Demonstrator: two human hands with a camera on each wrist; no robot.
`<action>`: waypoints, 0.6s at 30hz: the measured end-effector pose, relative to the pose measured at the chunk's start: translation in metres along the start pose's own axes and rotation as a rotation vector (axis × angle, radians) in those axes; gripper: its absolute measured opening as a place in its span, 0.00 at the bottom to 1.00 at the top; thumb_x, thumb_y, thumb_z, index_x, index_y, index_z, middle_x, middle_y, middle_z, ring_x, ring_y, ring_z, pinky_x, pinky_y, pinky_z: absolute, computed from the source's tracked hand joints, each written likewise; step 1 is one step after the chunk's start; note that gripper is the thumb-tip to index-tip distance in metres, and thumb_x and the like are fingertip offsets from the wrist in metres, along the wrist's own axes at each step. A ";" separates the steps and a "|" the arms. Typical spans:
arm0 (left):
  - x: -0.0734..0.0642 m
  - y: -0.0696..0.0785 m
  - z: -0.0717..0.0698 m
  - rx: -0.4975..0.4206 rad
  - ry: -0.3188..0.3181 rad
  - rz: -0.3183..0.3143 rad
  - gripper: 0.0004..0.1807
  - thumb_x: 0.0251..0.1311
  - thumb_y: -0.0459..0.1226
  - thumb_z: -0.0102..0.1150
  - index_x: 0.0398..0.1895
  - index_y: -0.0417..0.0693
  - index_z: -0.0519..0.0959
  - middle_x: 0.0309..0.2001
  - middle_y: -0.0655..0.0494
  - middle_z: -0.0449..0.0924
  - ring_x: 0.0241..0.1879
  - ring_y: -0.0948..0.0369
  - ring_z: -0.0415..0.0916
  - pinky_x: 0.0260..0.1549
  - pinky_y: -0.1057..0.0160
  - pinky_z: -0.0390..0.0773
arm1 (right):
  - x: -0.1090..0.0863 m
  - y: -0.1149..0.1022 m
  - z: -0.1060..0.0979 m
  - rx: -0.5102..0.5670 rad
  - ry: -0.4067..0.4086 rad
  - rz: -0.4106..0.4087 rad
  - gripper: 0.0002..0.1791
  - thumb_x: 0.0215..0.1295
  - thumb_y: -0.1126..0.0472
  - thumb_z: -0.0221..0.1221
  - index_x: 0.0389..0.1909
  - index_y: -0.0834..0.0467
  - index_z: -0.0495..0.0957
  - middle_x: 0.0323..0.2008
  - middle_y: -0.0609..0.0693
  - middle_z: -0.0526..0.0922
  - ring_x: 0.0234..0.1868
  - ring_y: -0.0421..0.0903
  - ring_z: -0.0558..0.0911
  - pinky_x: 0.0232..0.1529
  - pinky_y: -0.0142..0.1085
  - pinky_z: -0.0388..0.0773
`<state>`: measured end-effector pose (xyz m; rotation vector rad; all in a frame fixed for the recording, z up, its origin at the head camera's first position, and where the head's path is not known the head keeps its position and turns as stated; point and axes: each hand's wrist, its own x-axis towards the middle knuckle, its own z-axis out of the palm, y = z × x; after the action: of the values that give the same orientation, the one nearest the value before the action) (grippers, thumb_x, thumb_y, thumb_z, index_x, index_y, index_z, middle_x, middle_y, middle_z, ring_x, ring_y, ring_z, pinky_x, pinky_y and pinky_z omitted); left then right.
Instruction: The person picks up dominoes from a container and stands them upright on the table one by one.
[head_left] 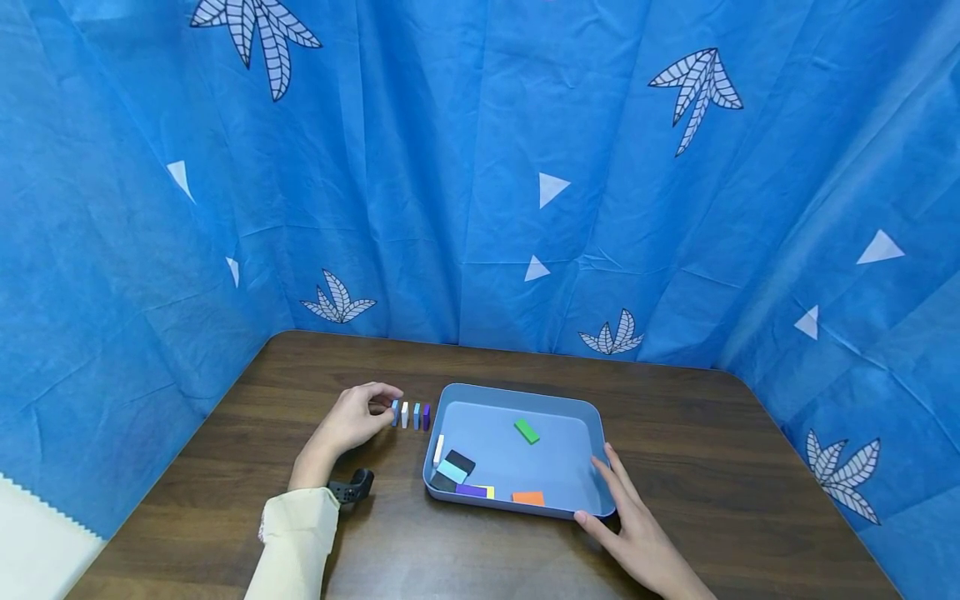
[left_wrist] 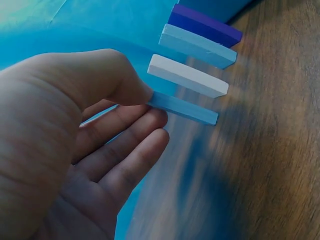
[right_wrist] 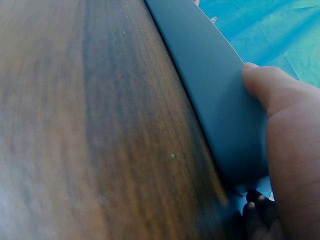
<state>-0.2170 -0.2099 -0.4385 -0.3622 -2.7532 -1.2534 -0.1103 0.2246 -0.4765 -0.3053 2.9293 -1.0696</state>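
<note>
My left hand [head_left: 356, 421] pinches a blue domino block [left_wrist: 187, 111] between thumb and fingers; the block stands on edge on the table. To its right stand a white block [head_left: 405, 415], a light blue block [head_left: 417, 416] and a purple block [head_left: 427, 417], spaced in a row. In the left wrist view the other fingers lie loosely extended below the block. My right hand [head_left: 637, 533] rests at the near right corner of a blue-grey tray [head_left: 555, 467], fingers spread. The right wrist view shows its thumb [right_wrist: 257, 82] against the tray's outer wall.
Inside the tray lie a green block [head_left: 527, 431], an orange block [head_left: 528, 498], a white block [head_left: 438, 450] and several black, light blue, purple and yellow ones in the near left corner. A patterned blue curtain [head_left: 495, 208] surrounds the wooden table [head_left: 675, 433].
</note>
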 end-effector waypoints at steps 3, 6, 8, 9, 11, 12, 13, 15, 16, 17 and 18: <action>-0.001 0.001 -0.001 0.001 -0.001 -0.011 0.15 0.57 0.31 0.60 0.49 0.42 0.81 0.46 0.48 0.82 0.42 0.57 0.80 0.46 0.55 0.81 | 0.000 0.000 0.000 0.001 -0.002 0.001 0.45 0.62 0.35 0.55 0.75 0.42 0.48 0.78 0.44 0.35 0.75 0.57 0.50 0.61 0.64 0.63; -0.001 0.002 -0.003 0.003 -0.003 -0.009 0.15 0.57 0.31 0.60 0.49 0.41 0.80 0.45 0.49 0.82 0.42 0.57 0.79 0.46 0.55 0.82 | 0.000 -0.001 -0.001 0.003 -0.003 0.002 0.45 0.62 0.35 0.55 0.75 0.42 0.48 0.78 0.45 0.35 0.75 0.57 0.50 0.61 0.65 0.63; -0.002 0.003 -0.003 0.005 -0.005 -0.007 0.15 0.57 0.31 0.60 0.49 0.41 0.80 0.44 0.49 0.82 0.42 0.57 0.79 0.46 0.55 0.82 | 0.000 -0.001 -0.001 0.006 -0.005 0.003 0.45 0.62 0.35 0.56 0.75 0.42 0.48 0.78 0.45 0.35 0.75 0.57 0.50 0.61 0.65 0.63; -0.002 0.003 -0.003 0.006 -0.006 -0.005 0.15 0.57 0.31 0.60 0.49 0.41 0.80 0.45 0.49 0.82 0.42 0.57 0.79 0.46 0.55 0.81 | 0.000 -0.002 -0.001 0.006 -0.007 0.005 0.45 0.62 0.35 0.55 0.75 0.42 0.47 0.78 0.45 0.35 0.75 0.57 0.50 0.61 0.65 0.62; -0.002 0.003 -0.003 0.002 -0.010 -0.005 0.16 0.57 0.31 0.60 0.50 0.41 0.80 0.45 0.48 0.82 0.42 0.57 0.79 0.47 0.55 0.81 | 0.000 -0.002 -0.001 0.006 -0.014 0.014 0.45 0.62 0.35 0.55 0.75 0.43 0.47 0.78 0.45 0.35 0.75 0.57 0.49 0.61 0.65 0.62; -0.002 0.003 -0.003 -0.001 -0.011 -0.002 0.16 0.58 0.31 0.60 0.50 0.41 0.80 0.46 0.48 0.82 0.42 0.57 0.79 0.47 0.55 0.81 | 0.000 -0.002 -0.001 0.005 -0.016 0.019 0.45 0.62 0.35 0.55 0.76 0.43 0.47 0.78 0.45 0.35 0.75 0.57 0.49 0.61 0.65 0.61; -0.002 0.003 -0.003 -0.004 -0.011 0.002 0.16 0.58 0.31 0.59 0.50 0.41 0.80 0.46 0.47 0.82 0.43 0.57 0.79 0.47 0.55 0.81 | 0.000 -0.003 -0.002 0.004 -0.018 0.024 0.46 0.62 0.34 0.55 0.76 0.43 0.47 0.78 0.45 0.35 0.75 0.57 0.49 0.62 0.65 0.61; -0.003 0.003 -0.004 -0.010 -0.011 0.009 0.16 0.58 0.31 0.59 0.50 0.40 0.80 0.47 0.46 0.82 0.43 0.56 0.79 0.47 0.54 0.81 | 0.000 -0.003 -0.002 -0.003 -0.024 0.031 0.46 0.62 0.34 0.55 0.76 0.43 0.46 0.78 0.46 0.35 0.75 0.57 0.49 0.62 0.66 0.61; -0.003 0.003 -0.004 -0.013 -0.013 0.010 0.16 0.58 0.31 0.59 0.50 0.40 0.80 0.48 0.45 0.82 0.43 0.56 0.79 0.47 0.54 0.81 | 0.000 -0.003 -0.002 -0.003 -0.025 0.034 0.46 0.62 0.34 0.55 0.76 0.43 0.46 0.78 0.46 0.35 0.75 0.57 0.49 0.62 0.66 0.61; -0.003 0.003 -0.004 -0.013 -0.012 0.011 0.16 0.58 0.31 0.59 0.50 0.40 0.80 0.48 0.45 0.82 0.43 0.56 0.79 0.47 0.54 0.81 | 0.000 -0.004 -0.002 -0.004 -0.026 0.034 0.46 0.62 0.34 0.55 0.76 0.44 0.46 0.78 0.46 0.35 0.75 0.57 0.49 0.62 0.66 0.61; -0.003 0.003 -0.004 -0.012 -0.011 0.013 0.16 0.58 0.31 0.59 0.50 0.40 0.80 0.48 0.45 0.82 0.43 0.56 0.79 0.47 0.54 0.81 | 0.000 -0.004 -0.002 -0.004 -0.026 0.033 0.46 0.62 0.34 0.55 0.76 0.44 0.47 0.78 0.46 0.35 0.75 0.57 0.49 0.62 0.66 0.61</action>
<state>-0.2133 -0.2116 -0.4340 -0.3883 -2.7487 -1.2694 -0.1097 0.2230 -0.4725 -0.2680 2.9035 -1.0475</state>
